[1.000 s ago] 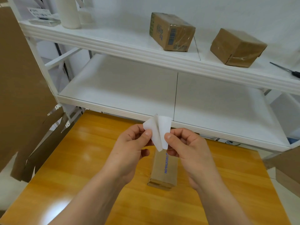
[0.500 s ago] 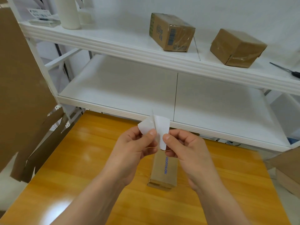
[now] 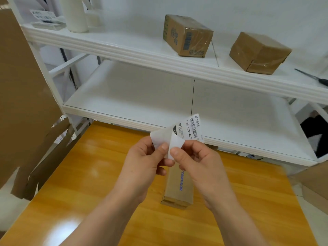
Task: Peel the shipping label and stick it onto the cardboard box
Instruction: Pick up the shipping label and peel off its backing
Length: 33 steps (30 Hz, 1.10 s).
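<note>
White barcoded shipping label, partly peeled, sits pinched between left hand and right hand above the long brown cardboard box.

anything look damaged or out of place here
The cardboard sheet at the left has a ragged, torn lower edge. On the upper shelf the left taped box and right taped box sit askew to the shelf front, and the right one looks crumpled. The shipping label is just part-peeled, nothing wrong.

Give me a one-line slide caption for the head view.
Left hand and right hand pinch a partly peeled shipping label above the cardboard box lying on the wooden table.
</note>
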Each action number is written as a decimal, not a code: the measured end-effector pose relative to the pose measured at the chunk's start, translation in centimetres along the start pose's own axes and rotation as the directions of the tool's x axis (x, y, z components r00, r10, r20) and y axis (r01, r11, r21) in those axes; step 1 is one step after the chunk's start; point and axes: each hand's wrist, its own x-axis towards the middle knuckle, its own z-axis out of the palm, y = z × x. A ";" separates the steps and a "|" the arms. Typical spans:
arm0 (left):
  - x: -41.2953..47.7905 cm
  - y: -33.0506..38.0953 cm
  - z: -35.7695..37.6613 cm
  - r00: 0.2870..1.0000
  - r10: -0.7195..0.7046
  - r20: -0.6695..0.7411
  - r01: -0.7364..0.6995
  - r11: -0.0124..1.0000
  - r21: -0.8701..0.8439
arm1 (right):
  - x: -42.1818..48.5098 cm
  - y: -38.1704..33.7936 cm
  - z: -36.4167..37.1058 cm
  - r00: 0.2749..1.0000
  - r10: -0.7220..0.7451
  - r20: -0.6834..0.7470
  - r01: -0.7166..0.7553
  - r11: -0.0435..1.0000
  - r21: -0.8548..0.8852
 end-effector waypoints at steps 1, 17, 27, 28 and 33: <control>0.0 -0.1 0.0 1.000 0.013 -0.005 -0.013 1.000 0.014 | -0.1 -0.1 0.0 1.000 -0.014 0.017 0.014 1.000 -0.015; 0.4 -0.3 -1.1 0.999 -0.008 -0.045 0.010 0.999 0.043 | 0.6 0.2 -0.8 0.984 0.131 -0.124 -0.109 0.979 0.172; 0.3 0.0 -1.5 0.998 -0.054 -0.015 0.054 0.998 0.035 | 0.3 -0.1 -0.6 0.980 0.186 -0.073 -0.162 0.953 0.255; 0.2 0.1 -1.5 0.998 -0.056 -0.007 0.056 0.998 0.038 | 0.3 -0.1 -0.6 0.979 0.195 -0.064 -0.171 0.947 0.271; 0.2 -0.1 -1.9 0.996 -0.086 -0.007 0.087 0.996 0.038 | 0.3 -0.5 -0.5 0.973 0.232 -0.005 -0.213 0.902 0.375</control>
